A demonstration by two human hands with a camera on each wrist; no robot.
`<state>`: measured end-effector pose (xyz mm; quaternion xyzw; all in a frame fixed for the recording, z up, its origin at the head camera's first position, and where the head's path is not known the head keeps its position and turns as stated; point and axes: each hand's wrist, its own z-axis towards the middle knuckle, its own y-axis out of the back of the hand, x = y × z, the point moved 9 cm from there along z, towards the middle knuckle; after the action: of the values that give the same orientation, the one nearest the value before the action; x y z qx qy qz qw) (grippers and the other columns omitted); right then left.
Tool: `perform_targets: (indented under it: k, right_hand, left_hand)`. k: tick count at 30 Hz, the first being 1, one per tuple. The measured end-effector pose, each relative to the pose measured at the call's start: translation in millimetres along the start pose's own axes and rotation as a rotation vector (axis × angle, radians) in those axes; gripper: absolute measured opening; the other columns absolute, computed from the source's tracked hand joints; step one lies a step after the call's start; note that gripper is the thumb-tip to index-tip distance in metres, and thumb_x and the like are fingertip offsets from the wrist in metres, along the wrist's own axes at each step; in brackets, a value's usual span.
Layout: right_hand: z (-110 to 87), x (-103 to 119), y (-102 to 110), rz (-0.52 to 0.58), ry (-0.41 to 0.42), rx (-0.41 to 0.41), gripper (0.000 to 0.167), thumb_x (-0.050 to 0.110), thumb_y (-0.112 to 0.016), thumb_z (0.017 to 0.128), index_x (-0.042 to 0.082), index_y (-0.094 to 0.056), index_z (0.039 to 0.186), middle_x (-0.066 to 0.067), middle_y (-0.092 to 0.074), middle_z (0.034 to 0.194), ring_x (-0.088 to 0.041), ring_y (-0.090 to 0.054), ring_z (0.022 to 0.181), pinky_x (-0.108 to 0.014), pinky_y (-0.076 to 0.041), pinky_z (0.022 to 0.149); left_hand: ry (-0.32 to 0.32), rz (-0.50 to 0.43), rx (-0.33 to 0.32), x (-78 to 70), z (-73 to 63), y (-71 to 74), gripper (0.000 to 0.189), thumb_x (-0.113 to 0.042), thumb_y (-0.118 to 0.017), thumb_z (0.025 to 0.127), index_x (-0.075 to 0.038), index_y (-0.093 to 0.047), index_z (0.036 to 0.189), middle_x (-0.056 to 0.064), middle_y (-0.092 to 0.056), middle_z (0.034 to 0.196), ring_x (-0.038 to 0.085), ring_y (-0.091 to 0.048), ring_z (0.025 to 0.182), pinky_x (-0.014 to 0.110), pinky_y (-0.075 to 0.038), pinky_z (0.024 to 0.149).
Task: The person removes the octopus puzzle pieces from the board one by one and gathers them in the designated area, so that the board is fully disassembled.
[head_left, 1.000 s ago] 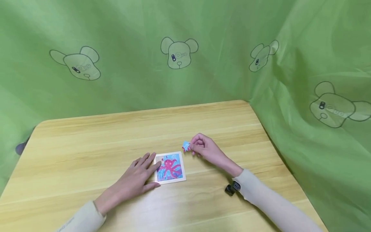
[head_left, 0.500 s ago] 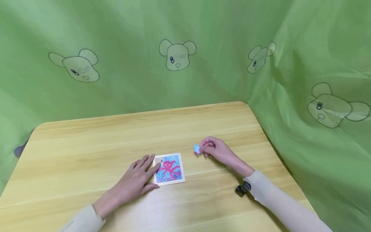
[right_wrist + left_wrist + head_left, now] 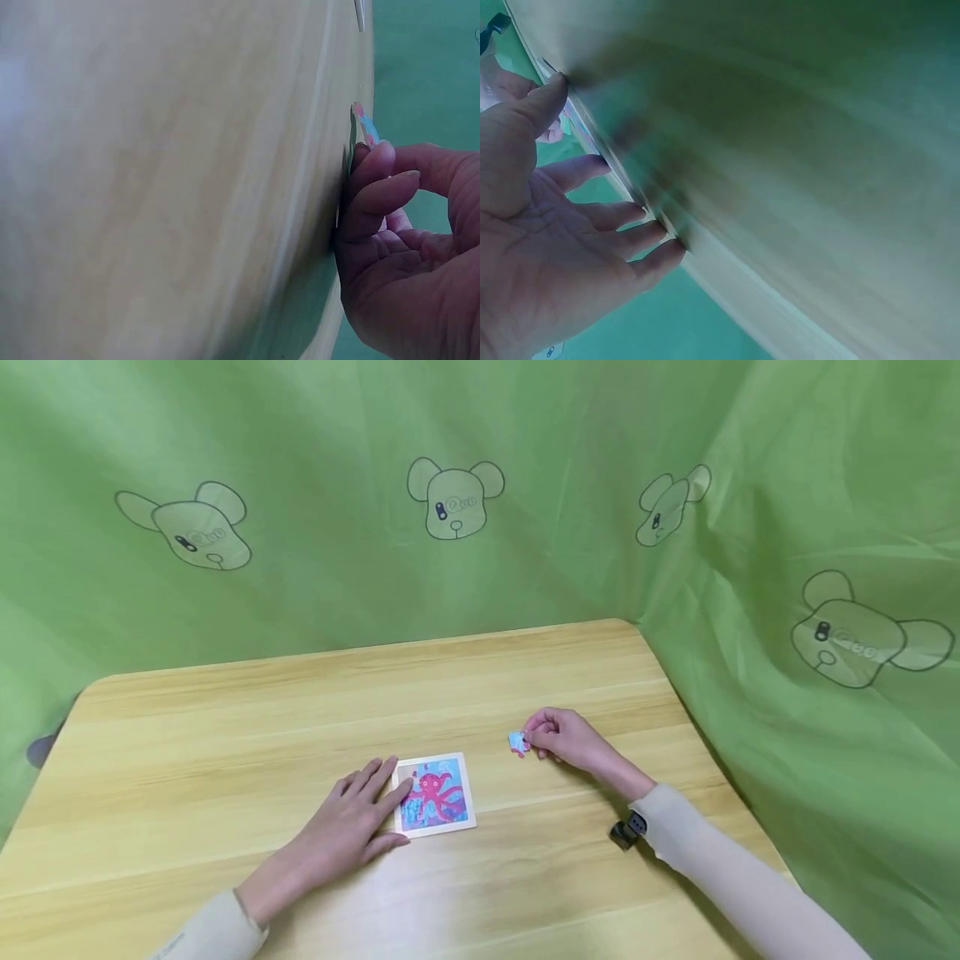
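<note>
The puzzle piece (image 3: 517,742) is in my right hand (image 3: 567,739), pinched by finger and thumb, close to the wooden table (image 3: 285,735). It is apart from the octopus picture (image 3: 435,795), to its right and a bit farther from me. My left hand (image 3: 347,817) is spread, touching the picture's left edge.

The head view is bright, glare marking the near tabletop (image 3: 382,897); both wrist views are dim, blurred and dark-shadowed.
</note>
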<state>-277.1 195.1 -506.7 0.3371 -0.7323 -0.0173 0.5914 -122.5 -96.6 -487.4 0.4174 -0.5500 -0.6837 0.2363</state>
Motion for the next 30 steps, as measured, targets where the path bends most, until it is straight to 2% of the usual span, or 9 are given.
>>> perform_targets:
  k: [10,16,20,24,30]
  right_hand:
    - [0.9,10,6,-0.069,0.038,-0.035,0.017,0.01,-0.071,0.106,-0.002,-0.067,0.118,-0.012,-0.068,0.09,-0.023,-0.063,0.075,-0.025,-0.05,0.061]
    - [-6.6,14,2,-0.198,0.101,-0.08,0.029,0.017,-0.076,0.102,0.0,-0.067,0.123,-0.007,-0.065,0.098,-0.021,-0.058,0.086,-0.03,-0.05,0.075]
    - [-10.5,21,-7,-0.309,0.179,-0.08,0.038,0.019,-0.085,0.097,-0.001,-0.067,0.124,-0.007,-0.063,0.101,-0.02,-0.056,0.087,-0.032,-0.049,0.076]
    - [-12.5,25,-10,-0.399,0.207,-0.092,0.035,0.016,-0.088,0.094,0.002,-0.069,0.12,-0.006,-0.062,0.1,-0.02,-0.054,0.084,-0.032,-0.048,0.074]
    - [-12.2,25,-11,-0.413,0.22,-0.08,0.032,0.011,-0.086,0.094,0.003,-0.07,0.121,-0.005,-0.062,0.101,-0.02,-0.054,0.087,-0.033,-0.048,0.076]
  left_hand:
    - [-0.005,0.016,-0.004,-0.6,3.7,5.2,0.074,-0.047,-0.071,0.106,-0.002,-0.052,0.161,0.032,-0.035,0.169,0.054,-0.037,0.153,0.07,-0.038,0.115]
    - [0.003,0.019,0.017,-0.5,2.6,1.7,0.073,-0.048,-0.069,0.107,-0.003,-0.052,0.161,0.032,-0.034,0.17,0.054,-0.037,0.153,0.07,-0.038,0.115]
    - [0.001,0.015,0.006,-0.7,1.2,2.4,0.073,-0.048,-0.069,0.107,-0.003,-0.052,0.162,0.032,-0.034,0.17,0.054,-0.036,0.153,0.07,-0.037,0.116]
    - [0.0,0.005,0.007,-0.9,1.4,1.4,0.073,-0.047,-0.068,0.108,-0.003,-0.05,0.163,0.031,-0.033,0.171,0.054,-0.034,0.154,0.07,-0.037,0.116]
    - [0.003,-0.002,0.008,-1.3,0.8,0.6,0.073,-0.047,-0.069,0.107,-0.004,-0.051,0.163,0.031,-0.033,0.17,0.053,-0.034,0.154,0.07,-0.036,0.116]
